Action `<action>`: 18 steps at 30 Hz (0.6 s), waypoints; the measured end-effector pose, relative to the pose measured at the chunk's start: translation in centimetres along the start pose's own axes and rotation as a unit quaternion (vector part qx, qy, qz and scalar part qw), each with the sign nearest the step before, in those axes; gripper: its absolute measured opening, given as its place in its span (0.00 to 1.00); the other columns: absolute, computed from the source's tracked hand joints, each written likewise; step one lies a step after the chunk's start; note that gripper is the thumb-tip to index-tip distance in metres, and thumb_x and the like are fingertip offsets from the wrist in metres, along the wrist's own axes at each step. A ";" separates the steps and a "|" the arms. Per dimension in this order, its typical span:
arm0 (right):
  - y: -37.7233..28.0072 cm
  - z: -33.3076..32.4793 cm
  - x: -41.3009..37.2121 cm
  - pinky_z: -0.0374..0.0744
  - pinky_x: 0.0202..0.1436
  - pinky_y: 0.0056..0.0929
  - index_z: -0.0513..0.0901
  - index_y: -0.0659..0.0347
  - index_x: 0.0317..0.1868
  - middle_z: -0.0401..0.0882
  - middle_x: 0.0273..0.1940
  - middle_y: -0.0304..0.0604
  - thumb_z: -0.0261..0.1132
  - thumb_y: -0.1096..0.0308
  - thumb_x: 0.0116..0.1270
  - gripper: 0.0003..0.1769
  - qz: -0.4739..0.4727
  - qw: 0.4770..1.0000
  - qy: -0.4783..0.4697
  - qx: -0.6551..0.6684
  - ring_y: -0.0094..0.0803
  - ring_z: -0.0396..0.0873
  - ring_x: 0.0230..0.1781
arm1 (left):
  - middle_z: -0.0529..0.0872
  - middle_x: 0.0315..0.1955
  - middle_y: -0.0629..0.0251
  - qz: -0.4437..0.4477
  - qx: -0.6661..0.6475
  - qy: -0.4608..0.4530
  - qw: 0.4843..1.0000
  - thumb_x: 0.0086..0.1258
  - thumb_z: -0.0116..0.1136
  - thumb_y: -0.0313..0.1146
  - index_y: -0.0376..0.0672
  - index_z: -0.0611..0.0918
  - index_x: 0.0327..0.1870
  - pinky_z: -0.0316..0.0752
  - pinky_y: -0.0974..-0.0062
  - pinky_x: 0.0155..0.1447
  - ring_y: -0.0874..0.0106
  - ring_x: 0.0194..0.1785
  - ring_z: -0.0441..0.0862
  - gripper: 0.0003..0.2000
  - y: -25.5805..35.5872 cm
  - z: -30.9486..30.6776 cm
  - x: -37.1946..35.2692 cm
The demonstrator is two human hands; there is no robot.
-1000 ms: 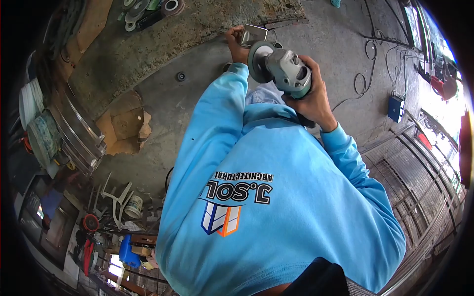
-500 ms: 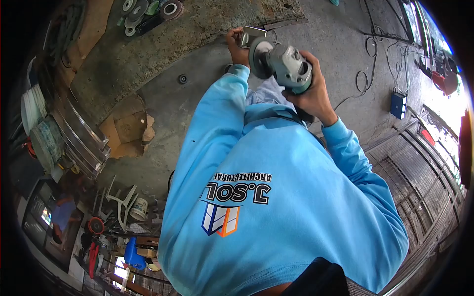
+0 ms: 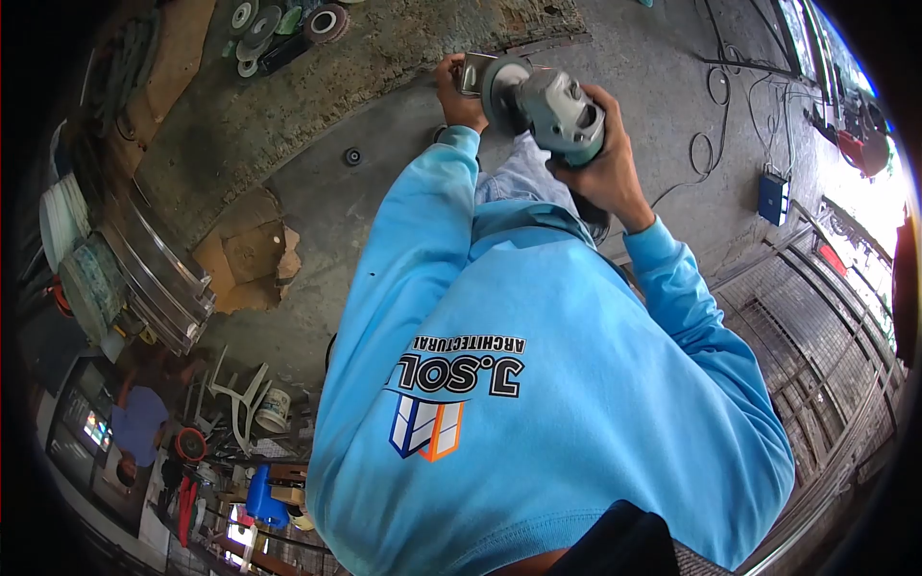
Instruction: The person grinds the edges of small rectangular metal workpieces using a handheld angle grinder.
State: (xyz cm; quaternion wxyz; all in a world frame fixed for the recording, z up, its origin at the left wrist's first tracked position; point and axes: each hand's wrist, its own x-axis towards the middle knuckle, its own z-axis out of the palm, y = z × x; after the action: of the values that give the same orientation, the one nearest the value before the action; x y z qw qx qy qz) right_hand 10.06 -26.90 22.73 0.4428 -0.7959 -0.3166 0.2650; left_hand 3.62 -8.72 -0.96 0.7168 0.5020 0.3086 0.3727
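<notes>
My right hand [image 3: 612, 178] is wrapped around the body of a grey angle grinder [image 3: 562, 113], held in front of my waist. Its round disc [image 3: 503, 94] faces left and overlaps a small shiny metal piece [image 3: 473, 73] with flat sides. My left hand [image 3: 459, 101] grips that piece from the left, its fingers partly hidden behind it. The disc covers much of the piece's right side, at the edge of a worn work surface [image 3: 384, 72].
Several grinding discs [image 3: 257, 29] lie on the work surface at upper left. An open cardboard box [image 3: 252, 257] and a small dark round part [image 3: 353, 156] sit on the floor. Cables [image 3: 706, 154] run near a blue box [image 3: 772, 199] at right. Another person [image 3: 136, 427] is at lower left.
The grinder's disc now overlaps more of the metal piece, which sits slightly farther left. The other person at lower left shows more clearly.
</notes>
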 end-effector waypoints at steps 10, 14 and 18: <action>1.3 -4.0 -3.1 0.81 0.71 0.46 0.67 0.55 0.78 0.82 0.64 0.54 0.83 0.73 0.45 0.56 0.053 0.998 0.014 -0.022 0.49 0.83 0.66 | 0.81 0.49 0.62 0.277 0.318 0.025 0.906 0.45 0.92 0.59 0.39 0.73 0.59 0.82 0.64 0.54 0.65 0.49 0.83 0.48 1.1 -1.0 0.2; 1.8 -4.4 -4.4 0.82 0.72 0.40 0.65 0.56 0.79 0.81 0.65 0.49 0.83 0.77 0.47 0.57 0.077 0.996 0.001 -0.047 0.41 0.82 0.66 | 0.75 0.55 0.55 0.242 0.337 0.029 0.909 0.40 0.90 0.51 0.40 0.72 0.58 0.76 0.59 0.64 0.55 0.58 0.77 0.46 0.5 -1.1 -0.2; 1.9 -3.3 -4.8 0.80 0.74 0.49 0.66 0.52 0.79 0.82 0.66 0.55 0.83 0.72 0.48 0.56 0.056 0.998 0.009 -0.035 0.53 0.83 0.68 | 0.74 0.61 0.51 0.252 0.360 0.002 0.898 0.42 0.85 0.33 0.40 0.73 0.59 0.70 0.57 0.74 0.50 0.68 0.73 0.40 -1.3 -1.2 -0.6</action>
State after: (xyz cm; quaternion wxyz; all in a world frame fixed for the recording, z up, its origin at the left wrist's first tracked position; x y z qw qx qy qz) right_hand 9.68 -33.00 23.26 0.4016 -0.8298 -0.2768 0.2712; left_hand 2.66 -8.91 -2.52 0.3687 0.7859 0.2863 0.4055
